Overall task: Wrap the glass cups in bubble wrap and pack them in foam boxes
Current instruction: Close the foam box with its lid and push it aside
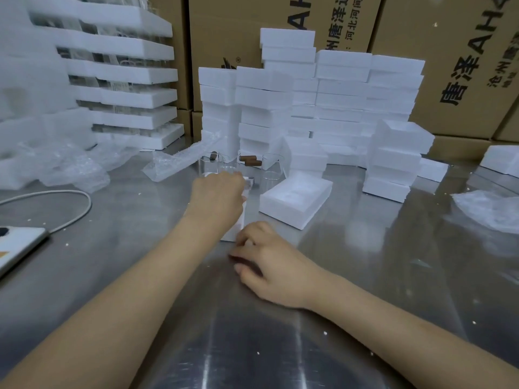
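A glass cup rolled in bubble wrap [238, 220] lies on the steel table between my hands. My left hand [217, 196] grips its far end, fingers curled over it. My right hand [266, 259] pinches the near end of the wrap with curled fingers. Behind my left hand stand clear glass cups [271, 169] with brown wooden handles [250, 160]. An open foam box [295, 200] with a moulded recess sits just right of the wrapped cup.
Stacks of white foam boxes [337, 108] fill the back of the steel table [365, 276]. Loose bubble wrap [179, 161] lies at the back left and another piece [488, 211] at right. A cable [70, 209] runs to a device [16, 248] at left. Cardboard cartons [463, 66] stand behind.
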`<state>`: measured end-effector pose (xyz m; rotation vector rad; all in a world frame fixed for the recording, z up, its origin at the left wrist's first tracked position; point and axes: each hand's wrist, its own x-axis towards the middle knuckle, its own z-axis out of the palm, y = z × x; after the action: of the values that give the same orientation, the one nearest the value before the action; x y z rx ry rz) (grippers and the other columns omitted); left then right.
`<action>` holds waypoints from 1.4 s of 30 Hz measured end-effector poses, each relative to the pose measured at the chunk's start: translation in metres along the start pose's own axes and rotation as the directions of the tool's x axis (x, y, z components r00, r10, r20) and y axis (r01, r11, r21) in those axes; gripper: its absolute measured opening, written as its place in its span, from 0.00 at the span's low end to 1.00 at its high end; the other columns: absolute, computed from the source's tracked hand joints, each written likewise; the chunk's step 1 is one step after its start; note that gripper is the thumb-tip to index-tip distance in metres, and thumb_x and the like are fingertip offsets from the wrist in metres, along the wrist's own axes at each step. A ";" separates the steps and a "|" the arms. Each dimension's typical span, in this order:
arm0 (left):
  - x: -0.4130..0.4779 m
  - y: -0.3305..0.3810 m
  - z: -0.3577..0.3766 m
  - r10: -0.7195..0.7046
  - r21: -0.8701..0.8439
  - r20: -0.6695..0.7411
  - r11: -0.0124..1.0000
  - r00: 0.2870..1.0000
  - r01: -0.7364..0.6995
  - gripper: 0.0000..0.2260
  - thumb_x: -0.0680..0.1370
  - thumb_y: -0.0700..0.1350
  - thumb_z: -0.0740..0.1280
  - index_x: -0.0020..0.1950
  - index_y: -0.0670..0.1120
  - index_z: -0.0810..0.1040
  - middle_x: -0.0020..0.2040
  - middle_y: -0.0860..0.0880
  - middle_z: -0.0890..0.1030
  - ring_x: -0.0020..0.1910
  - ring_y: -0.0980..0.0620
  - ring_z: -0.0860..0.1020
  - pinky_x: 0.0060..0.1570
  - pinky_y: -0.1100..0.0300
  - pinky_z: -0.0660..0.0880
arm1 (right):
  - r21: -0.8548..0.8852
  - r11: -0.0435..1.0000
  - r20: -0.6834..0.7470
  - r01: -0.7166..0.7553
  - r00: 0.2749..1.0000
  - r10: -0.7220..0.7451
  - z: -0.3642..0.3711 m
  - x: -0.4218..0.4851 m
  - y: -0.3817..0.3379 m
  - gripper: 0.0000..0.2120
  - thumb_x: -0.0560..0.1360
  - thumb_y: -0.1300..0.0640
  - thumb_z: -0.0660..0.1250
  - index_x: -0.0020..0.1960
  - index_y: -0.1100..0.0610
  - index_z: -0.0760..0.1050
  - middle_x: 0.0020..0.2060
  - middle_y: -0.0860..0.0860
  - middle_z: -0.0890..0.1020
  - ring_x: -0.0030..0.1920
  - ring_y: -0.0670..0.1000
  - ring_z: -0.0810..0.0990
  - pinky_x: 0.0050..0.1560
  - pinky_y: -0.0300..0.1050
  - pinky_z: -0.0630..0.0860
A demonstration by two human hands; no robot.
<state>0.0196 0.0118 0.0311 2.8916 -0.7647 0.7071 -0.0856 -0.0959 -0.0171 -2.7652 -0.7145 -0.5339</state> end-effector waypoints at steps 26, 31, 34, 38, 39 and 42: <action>-0.001 0.015 0.008 0.112 0.085 0.072 0.989 0.991 -0.118 0.15 0.82 0.46 0.58 0.68 0.43 0.66 0.56 0.44 0.80 0.56 0.41 0.77 0.42 0.56 0.63 | 0.074 0.918 -0.208 -0.389 0.895 0.395 -0.008 -0.003 0.050 0.28 0.76 0.63 0.62 0.74 0.52 0.60 0.57 0.50 0.75 0.60 0.50 0.68 0.53 0.47 0.68; 0.004 0.010 0.020 0.190 0.123 -0.013 0.975 0.982 -0.187 0.20 0.81 0.43 0.57 0.73 0.42 0.60 0.49 0.44 0.81 0.48 0.41 0.79 0.39 0.57 0.62 | 0.003 0.907 -0.213 -0.421 0.886 0.412 -0.010 -0.004 0.053 0.26 0.77 0.58 0.63 0.73 0.46 0.60 0.56 0.45 0.75 0.59 0.47 0.69 0.48 0.49 0.72; 0.007 -0.001 0.026 0.255 -0.049 -0.049 0.965 0.966 -0.257 0.20 0.83 0.46 0.54 0.74 0.44 0.60 0.46 0.42 0.81 0.46 0.39 0.78 0.39 0.55 0.67 | 0.043 0.896 -0.202 -0.443 0.874 0.442 -0.010 -0.003 0.057 0.26 0.78 0.59 0.62 0.73 0.46 0.61 0.56 0.46 0.75 0.60 0.48 0.68 0.50 0.52 0.73; 0.011 -0.002 0.032 0.271 -0.052 -0.041 0.961 0.962 -0.273 0.22 0.82 0.45 0.54 0.76 0.45 0.58 0.47 0.43 0.81 0.46 0.38 0.78 0.49 0.52 0.72 | 0.055 0.892 -0.184 -0.450 0.873 0.452 -0.012 -0.001 0.062 0.24 0.78 0.60 0.62 0.73 0.49 0.62 0.57 0.47 0.75 0.60 0.49 0.69 0.51 0.53 0.73; 0.010 0.002 0.034 0.281 -0.024 -0.037 0.959 0.959 -0.282 0.23 0.81 0.43 0.55 0.76 0.45 0.57 0.47 0.44 0.82 0.47 0.40 0.78 0.51 0.53 0.70 | 0.042 0.895 -0.182 -0.445 0.877 0.444 -0.013 -0.002 0.063 0.24 0.78 0.59 0.61 0.72 0.49 0.62 0.57 0.48 0.75 0.60 0.49 0.69 0.51 0.53 0.73; 0.008 0.010 0.036 0.228 -0.103 -0.035 0.968 0.973 -0.230 0.20 0.83 0.46 0.53 0.76 0.45 0.58 0.55 0.46 0.79 0.56 0.42 0.74 0.59 0.52 0.63 | -0.032 0.904 -0.151 -0.426 0.896 0.417 -0.015 -0.003 0.065 0.23 0.79 0.58 0.61 0.73 0.49 0.63 0.58 0.49 0.75 0.61 0.50 0.69 0.52 0.53 0.73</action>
<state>0.0363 -0.0067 0.0025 2.7221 -1.1108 0.6954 -0.0591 -0.1573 -0.0131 -2.7823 -0.0543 -0.6544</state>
